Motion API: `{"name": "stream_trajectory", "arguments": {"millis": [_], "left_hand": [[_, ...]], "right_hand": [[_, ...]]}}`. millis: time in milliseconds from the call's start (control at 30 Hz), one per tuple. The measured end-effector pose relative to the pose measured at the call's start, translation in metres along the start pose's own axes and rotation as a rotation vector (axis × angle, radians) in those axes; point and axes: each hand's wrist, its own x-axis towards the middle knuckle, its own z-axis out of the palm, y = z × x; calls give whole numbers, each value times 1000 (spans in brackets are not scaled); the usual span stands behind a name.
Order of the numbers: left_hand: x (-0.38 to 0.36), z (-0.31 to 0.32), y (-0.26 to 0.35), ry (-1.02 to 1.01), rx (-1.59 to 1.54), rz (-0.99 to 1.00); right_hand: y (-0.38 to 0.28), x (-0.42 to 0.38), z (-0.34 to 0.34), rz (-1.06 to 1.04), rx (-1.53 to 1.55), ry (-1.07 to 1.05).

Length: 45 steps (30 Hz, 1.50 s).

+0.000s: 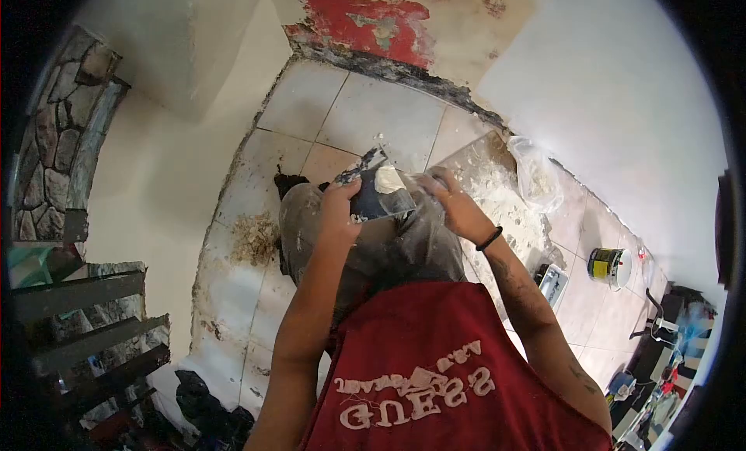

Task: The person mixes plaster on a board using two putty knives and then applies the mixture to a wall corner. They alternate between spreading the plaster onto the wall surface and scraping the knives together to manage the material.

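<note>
Both hands gripped tools, left hand a trowel, right hand a scraper, over open floor tiles beside the far wall.

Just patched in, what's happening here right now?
A person in a red shirt stands on a tiled floor, looking down. The left hand grips a flat dark metal trowel blade carrying a dab of pale filler paste. The right hand meets it from the other side, apparently working a second blade against it. White powder is spilled beside a clear plastic bag, and a small paint tin sits further right.
</note>
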Motion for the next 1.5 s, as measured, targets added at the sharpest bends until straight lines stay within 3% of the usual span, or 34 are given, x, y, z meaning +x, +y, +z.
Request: {"name": "stream_trajectory", "arguments": {"millis": [67,167,267,367,467,533,567,633,667,700,733,800,833,900,967,1033,1100,1133,1233,1300,1400,1500], "left_hand": [[-6,2,1,66,38,137],[-3,-7,0,47,225,243],[-7,4,-1,88,429,370],[-26,24,3,158,653,521],[-1,-17,2,316,838,453],[4,-15,17,547,630,332],[5,-11,23,703,383,189],[11,-36,36,637,179,232],[15,-60,38,489,125,252],[15,-85,41,341,74,263],[8,-100,42,355,33,194],[-14,-104,43,325,-3,119],[-34,-98,39,281,1,111],[-36,-170,24,176,198,141],[-46,-178,11,409,167,19],[-54,-194,8,231,139,40],[-50,-213,4,179,55,17],[-55,-197,13,157,7,4],[-75,-160,15,398,172,-122],[-75,-183,16,283,162,-113],[-73,-206,14,188,98,-103],[-76,-209,11,142,154,-53]], "right_hand": [[21,-4,0,-34,-7,24],[-23,3,-12,-121,32,80],[-63,12,-6,-66,47,1],[-73,16,17,-123,-244,-17],[-79,14,21,-94,-219,-158],[-60,23,21,-227,22,-289],[-50,27,18,-298,138,-355],[-54,38,-4,-308,349,-340],[-53,43,-16,-319,452,-339],[-47,45,-23,-145,723,-256],[-40,45,-28,28,997,-178],[-22,73,-12,63,1751,-36],[-20,85,-14,12,1875,34],[-14,116,-14,-32,2156,-38],[-15,152,-18,-110,2007,107],[-35,183,-38,-252,1941,296],[-76,205,-78,-460,2014,439],[-87,216,-92,-531,1903,513],[-114,246,-117,-474,1477,843],[-133,245,-138,-492,1233,941],[-148,267,-144,-559,1177,1015],[-159,276,-147,-473,1114,1060]]}}
